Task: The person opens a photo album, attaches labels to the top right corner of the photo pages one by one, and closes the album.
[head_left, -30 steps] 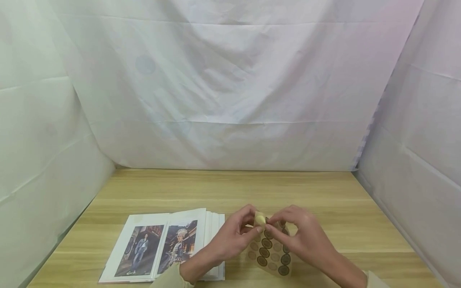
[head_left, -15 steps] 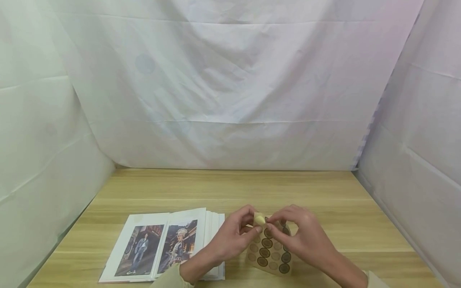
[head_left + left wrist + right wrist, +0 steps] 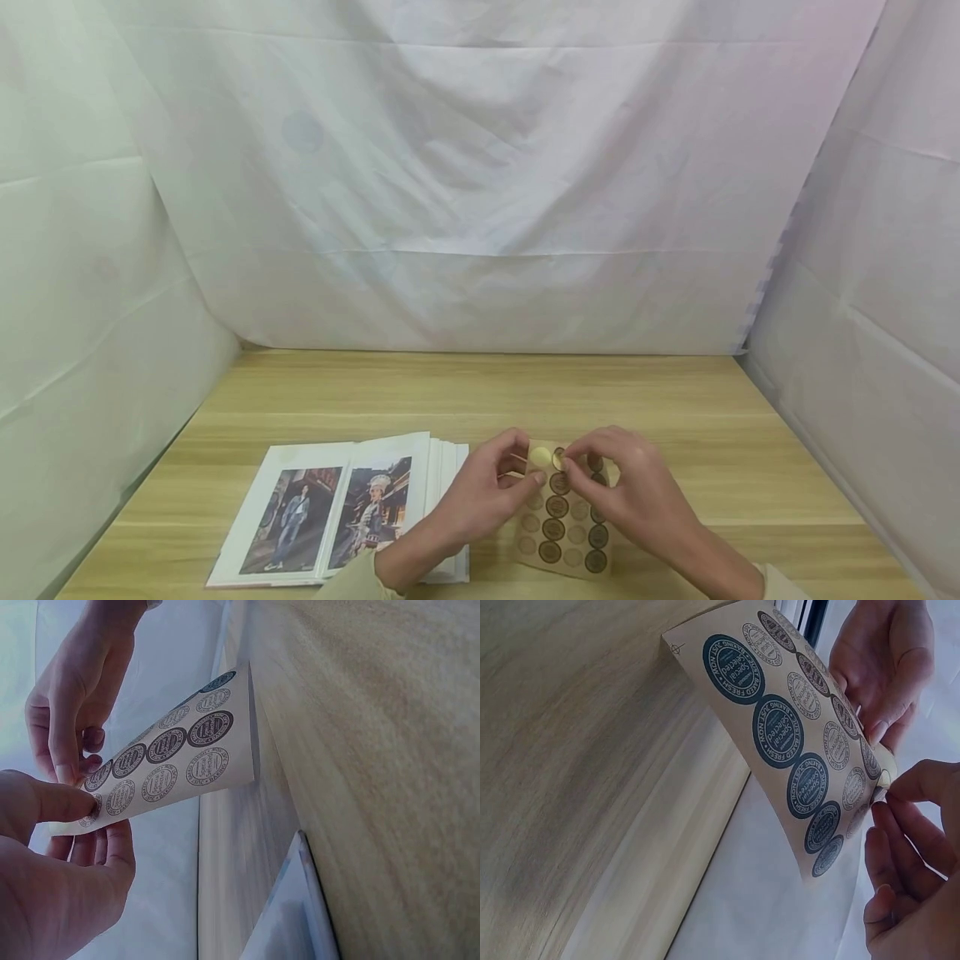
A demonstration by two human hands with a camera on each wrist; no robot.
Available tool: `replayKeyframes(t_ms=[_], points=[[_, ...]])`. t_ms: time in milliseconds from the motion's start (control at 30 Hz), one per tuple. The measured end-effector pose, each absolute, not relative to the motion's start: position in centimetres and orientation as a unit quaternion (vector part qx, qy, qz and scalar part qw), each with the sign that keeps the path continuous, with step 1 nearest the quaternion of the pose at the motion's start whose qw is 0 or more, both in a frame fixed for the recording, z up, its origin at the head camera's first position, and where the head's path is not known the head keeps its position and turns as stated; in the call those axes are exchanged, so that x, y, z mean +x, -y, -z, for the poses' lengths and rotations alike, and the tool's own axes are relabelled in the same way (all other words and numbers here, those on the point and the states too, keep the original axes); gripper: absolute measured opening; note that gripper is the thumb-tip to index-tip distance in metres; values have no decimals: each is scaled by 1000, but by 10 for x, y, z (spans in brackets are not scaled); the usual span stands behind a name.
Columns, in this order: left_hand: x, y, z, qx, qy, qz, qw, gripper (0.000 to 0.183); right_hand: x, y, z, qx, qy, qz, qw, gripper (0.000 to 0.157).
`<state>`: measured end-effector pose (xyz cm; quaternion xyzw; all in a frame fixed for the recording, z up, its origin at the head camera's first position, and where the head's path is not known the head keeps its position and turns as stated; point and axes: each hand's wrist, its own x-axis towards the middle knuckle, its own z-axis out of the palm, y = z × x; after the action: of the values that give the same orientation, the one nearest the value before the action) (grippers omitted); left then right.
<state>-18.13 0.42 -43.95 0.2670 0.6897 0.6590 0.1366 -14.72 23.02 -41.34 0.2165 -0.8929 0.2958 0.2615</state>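
Left fingers (image 3: 524, 491) pinching one sticker sheet (image 3: 566, 518), right fingers (image 3: 597, 447) one sticker (image 3: 879, 795), one open album (image 3: 311, 457)

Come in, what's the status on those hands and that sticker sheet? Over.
Left hand pinching sticker sheet. Right hand pinching round sticker near sheet's far edge. Nothing visibly in the way; open photo album left of sheet.

In the head view, the right hand (image 3: 637, 487) covers part of a sticker sheet (image 3: 566, 518) and part of the sticker (image 3: 558, 459) at its fingertips; the lettering (image 3: 557, 506) is too small to read. In the left wrist view, fingertips of the left hand (image 3: 483, 490) vanish behind the sheet. Beside that hand, its forearm (image 3: 416, 550) hides part of a photo album (image 3: 344, 500); both sleeves (image 3: 360, 579) run out of frame.
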Motion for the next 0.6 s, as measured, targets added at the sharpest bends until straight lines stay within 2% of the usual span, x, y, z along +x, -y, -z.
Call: replayKeyframes(t_ms=[600], points=[[-182,-2,442,246,-703,-653,134,17,-150,-235,417,181,900,-303,256,21]])
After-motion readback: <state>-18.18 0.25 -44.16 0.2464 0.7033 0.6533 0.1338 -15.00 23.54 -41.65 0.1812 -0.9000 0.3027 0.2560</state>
